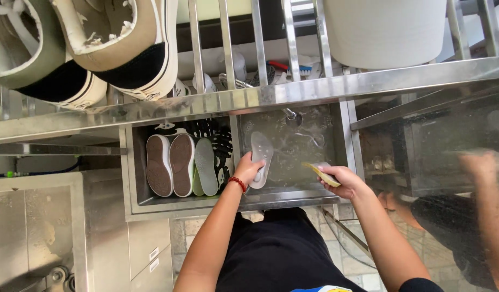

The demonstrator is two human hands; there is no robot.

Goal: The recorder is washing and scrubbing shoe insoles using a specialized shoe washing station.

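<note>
Your left hand (248, 168) grips a grey insole (260, 158) over the water-filled sink basin (336, 135); your right hand (340, 181) is closed around a yellow brush (322, 174) just beside it.

Cropping white bucket (384, 30) and hanging sneakers (82, 48) at top edge; blurring co-worker's arm (484, 184) behind wet panel; hiding most of yellow brush (322, 174) inside right hand (341, 181).
</note>
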